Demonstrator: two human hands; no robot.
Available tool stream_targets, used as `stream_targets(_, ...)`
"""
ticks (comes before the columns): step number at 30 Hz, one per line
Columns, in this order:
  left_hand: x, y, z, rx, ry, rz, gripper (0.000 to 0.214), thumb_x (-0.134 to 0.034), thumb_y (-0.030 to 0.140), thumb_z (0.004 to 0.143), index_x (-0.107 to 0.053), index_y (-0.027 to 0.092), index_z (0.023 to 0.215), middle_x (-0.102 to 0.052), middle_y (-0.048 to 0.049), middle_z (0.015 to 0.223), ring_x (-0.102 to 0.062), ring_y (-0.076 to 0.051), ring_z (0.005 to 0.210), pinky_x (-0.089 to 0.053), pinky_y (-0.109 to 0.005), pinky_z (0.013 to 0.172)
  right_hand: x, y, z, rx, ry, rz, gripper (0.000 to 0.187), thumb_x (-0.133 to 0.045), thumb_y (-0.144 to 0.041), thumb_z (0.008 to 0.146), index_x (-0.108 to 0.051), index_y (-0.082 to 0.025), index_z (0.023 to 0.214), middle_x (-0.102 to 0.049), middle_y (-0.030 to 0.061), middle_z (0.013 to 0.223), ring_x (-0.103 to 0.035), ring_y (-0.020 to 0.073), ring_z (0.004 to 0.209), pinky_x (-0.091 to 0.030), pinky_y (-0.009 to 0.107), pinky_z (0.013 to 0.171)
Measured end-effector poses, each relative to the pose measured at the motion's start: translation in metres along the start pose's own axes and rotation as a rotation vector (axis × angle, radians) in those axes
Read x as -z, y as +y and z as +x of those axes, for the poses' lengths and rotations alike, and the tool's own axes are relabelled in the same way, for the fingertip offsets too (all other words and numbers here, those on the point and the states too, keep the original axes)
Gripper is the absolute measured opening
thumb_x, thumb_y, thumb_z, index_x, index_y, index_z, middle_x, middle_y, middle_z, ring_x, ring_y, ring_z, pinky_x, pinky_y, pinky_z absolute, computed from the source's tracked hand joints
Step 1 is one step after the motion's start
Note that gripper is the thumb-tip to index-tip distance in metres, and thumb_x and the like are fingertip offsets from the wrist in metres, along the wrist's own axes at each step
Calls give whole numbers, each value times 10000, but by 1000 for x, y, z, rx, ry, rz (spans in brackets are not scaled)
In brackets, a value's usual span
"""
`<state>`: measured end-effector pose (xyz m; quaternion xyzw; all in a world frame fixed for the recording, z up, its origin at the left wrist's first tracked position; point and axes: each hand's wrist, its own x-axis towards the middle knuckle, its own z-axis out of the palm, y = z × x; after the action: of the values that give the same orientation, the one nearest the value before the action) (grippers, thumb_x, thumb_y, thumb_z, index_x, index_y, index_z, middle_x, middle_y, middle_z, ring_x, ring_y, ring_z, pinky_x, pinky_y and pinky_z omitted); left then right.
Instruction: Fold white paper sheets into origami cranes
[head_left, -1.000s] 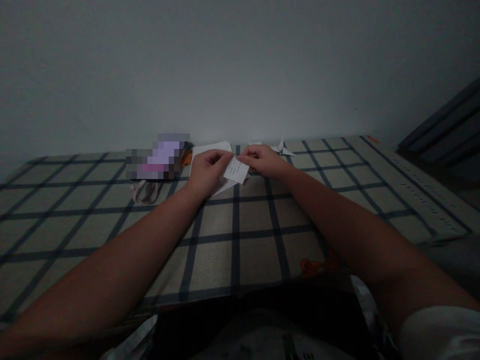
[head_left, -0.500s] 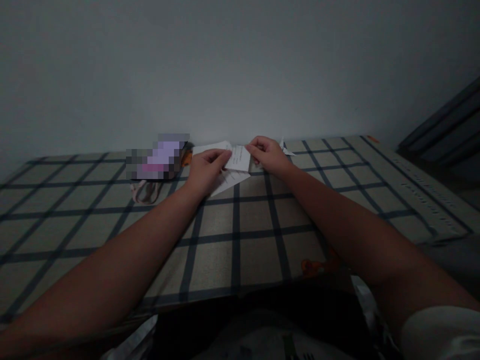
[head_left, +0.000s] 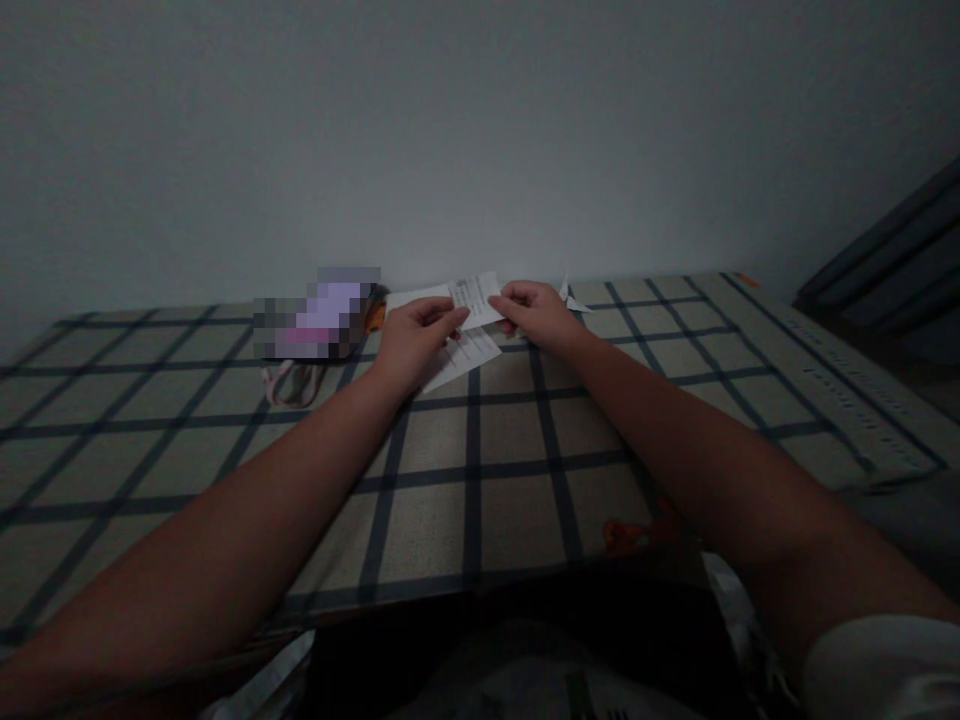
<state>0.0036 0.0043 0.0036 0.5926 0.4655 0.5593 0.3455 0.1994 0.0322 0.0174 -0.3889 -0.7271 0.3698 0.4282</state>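
Up at the far end of the checked bedsheet (head_left: 480,480), close to the plain wall (head_left: 480,130), is where both hands meet in the head view. It's pretty dim, so fine detail is hard to make out.

The left hand (head_left: 415,335) and the right hand (head_left: 534,312) are both pinched shut on a printed paper slip (head_left: 477,297), one on each side edge, thumbs on top. The slip's upper part is tipped up between the two hands with its lines of print facing the camera. Its lower part (head_left: 469,352) lies flat on the sheet just below the fingers. I can't read the print.

Another white sheet (head_left: 420,297) lies under and behind the left hand. Just past the right hand's knuckles sits a small white paper crane (head_left: 571,297), near but not touching as far as I can tell. Left of the left hand there's a blurred-out purple block (head_left: 315,315), a bit of something orange (head_left: 373,315) beside it, and a pinkish strap (head_left: 289,383) looped on the cloth in front. Both forearms stretch out over the sheet from the bottom corners.
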Motion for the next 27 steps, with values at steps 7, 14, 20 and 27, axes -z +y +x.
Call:
stream_targets(7,-2,-2,2,21,35,-36,386,-833,324,647,-734,129,965,-723,-40,772,-590,-117,632,-461,-250,616,-1,2,2,-15,19,-8,258,-592,-319,929,-536,-175,723,-529,-37,577,-479,75,524,-406,221,536)
stream_targets(14,-2,1,0,35,-37,-31,372,-774,376,715,-748,133,996,-726,-47,802,-571,-114,621,-406,-229,543,0,2,1,-26,55,19,240,-597,-326,933,-538,-177,754,-530,-31,604,-494,86,537,-408,228,535)
stream_targets(20,-1,-1,2,11,-37,-6,283,-745,331,709,-743,138,916,-691,-17,714,-508,-94,552,-390,-218,526,-2,1,2,-37,30,51,218,-575,-262,935,-534,-171,741,-534,-38,596,-500,74,518,-403,212,525)
stream_targets(27,-1,-13,6,-49,-116,-22,290,-681,341,769,-736,165,994,-705,-27,800,-537,-107,602,-403,-215,536,-2,10,7,31,40,194,178,-574,-184,910,-563,-203,1087,-522,-72,622,-514,77,520,-415,202,517)
